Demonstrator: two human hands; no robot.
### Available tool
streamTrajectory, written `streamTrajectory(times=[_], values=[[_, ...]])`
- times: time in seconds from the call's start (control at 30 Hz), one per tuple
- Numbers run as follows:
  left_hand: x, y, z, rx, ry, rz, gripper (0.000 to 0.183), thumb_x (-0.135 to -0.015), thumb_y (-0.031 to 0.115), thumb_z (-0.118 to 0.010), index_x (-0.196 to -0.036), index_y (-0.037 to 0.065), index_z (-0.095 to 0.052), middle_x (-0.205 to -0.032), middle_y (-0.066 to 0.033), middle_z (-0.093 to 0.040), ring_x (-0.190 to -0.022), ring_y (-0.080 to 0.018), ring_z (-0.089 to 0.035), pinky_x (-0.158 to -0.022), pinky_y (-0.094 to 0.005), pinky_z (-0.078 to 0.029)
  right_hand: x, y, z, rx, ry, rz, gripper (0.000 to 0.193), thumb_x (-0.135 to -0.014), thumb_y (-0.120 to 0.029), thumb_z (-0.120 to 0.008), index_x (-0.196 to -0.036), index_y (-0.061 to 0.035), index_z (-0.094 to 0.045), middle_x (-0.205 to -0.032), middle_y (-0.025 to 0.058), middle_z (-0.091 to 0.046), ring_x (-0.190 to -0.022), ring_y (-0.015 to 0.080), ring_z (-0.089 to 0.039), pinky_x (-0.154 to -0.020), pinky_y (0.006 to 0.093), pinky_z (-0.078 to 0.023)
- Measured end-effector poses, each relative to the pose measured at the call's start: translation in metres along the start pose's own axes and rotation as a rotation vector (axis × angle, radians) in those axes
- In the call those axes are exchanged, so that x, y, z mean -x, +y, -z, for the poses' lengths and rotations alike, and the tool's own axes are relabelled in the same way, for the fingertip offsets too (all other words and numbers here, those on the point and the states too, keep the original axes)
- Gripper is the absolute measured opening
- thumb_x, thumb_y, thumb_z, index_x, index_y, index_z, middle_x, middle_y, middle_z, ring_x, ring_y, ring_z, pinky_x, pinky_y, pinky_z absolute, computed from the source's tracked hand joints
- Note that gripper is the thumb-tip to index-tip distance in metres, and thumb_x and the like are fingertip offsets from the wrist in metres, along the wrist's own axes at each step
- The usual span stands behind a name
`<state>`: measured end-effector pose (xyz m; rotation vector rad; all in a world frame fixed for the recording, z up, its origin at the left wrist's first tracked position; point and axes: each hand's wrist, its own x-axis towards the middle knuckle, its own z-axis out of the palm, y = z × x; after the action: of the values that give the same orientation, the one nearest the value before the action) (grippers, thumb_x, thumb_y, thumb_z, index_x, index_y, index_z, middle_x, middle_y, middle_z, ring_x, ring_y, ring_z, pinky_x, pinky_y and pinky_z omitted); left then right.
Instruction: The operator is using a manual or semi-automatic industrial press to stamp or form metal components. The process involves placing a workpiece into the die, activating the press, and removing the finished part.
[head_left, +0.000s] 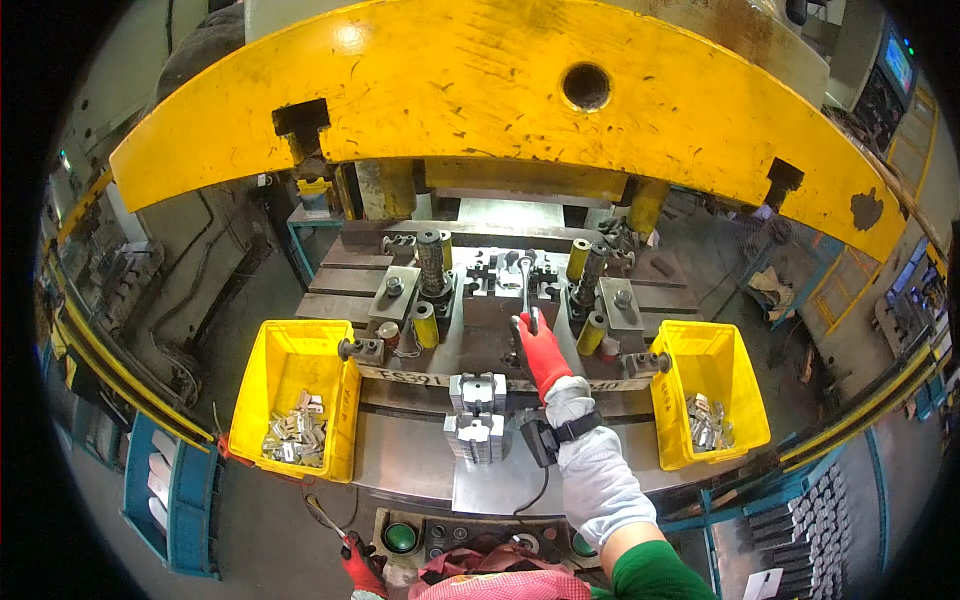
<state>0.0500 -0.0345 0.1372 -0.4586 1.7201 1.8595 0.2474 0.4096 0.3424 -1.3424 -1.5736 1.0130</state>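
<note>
My right hand [541, 352], in a red glove, reaches into the press and is closed around a slim silver hand tool [525, 290]. The tool's far end lies over the bright die plate [488, 270], between two dark guide posts; what it grips there, if anything, I cannot make out. Low on the left, my left hand [361, 566], also red-gloved, is closed on a thin tong-like tool [324, 517] that points up and left. In front of the die stand two stacks of flat silver metal parts [475, 437], left of my right forearm.
A yellow bin [345, 420] with small metal pieces hangs at the left; another yellow bin [745, 400] is at the right. The yellow press ram [450, 90] spans overhead. A control panel with a green button [400, 538] sits near me. A blue rack [800, 530] holds rows of parts.
</note>
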Motion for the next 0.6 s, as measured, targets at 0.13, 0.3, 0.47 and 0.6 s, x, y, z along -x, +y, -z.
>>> streamTrajectory(times=[0.13,0.3,0.47,0.6], values=[[0.0,-0.001,-0.005,-0.025,-0.005,0.026,0.04,-0.072,0.044,-0.063,-0.093,0.015,-0.045,-0.067,-0.0074,-0.047,-0.041,-0.0175,-0.038,-0.039,-0.0337,-0.036,-0.005,0.0,0.018,-0.26,-0.059,0.103,0.026,-0.082,-0.028,-0.056,-0.096,-0.0065,-0.054,-0.079,-0.0019,-0.052,-0.071,0.0066,-0.044,-0.064,0.0224,-0.038],[-0.005,-0.007,0.0,-0.013,-0.07,0.035,0.036,-0.074,0.041,-0.062,-0.094,0.017,-0.044,-0.065,-0.0057,-0.046,-0.044,-0.0167,-0.039,-0.04,-0.0334,-0.037,-0.015,0.001,0.045,-0.196,-0.201,0.073,0.031,-0.081,-0.03,-0.055,-0.1,-0.0053,-0.054,-0.085,0.0053,-0.058,-0.078,0.013,-0.051,-0.073,0.0269,-0.04],[0.003,-0.006,-0.005,-0.058,-0.029,0.039,0.031,-0.076,0.039,-0.06,-0.093,0.016,-0.046,-0.063,-0.0049,-0.046,-0.042,-0.0155,-0.038,-0.039,-0.0307,-0.034,-0.003,-0.009,0.016,-0.075,-0.227,-0.054,0.032,-0.082,-0.031,-0.052,-0.101,-0.0052,-0.052,-0.087,0.0092,-0.059,-0.078,0.0188,-0.054,-0.072,0.0307,-0.042],[0.004,-0.007,-0.026,-0.158,-0.049,0.069,0.029,-0.076,0.036,-0.06,-0.092,0.014,-0.048,-0.065,-0.0051,-0.047,-0.043,-0.0148,-0.038,-0.039,-0.0302,-0.033,-0.015,0.017,0.026,0.03,-0.087,0.086,0.03,-0.083,-0.027,-0.051,-0.102,-0.004,-0.051,-0.075,0.0046,-0.056,-0.063,0.0133,-0.052,-0.057,0.0279,-0.043]])
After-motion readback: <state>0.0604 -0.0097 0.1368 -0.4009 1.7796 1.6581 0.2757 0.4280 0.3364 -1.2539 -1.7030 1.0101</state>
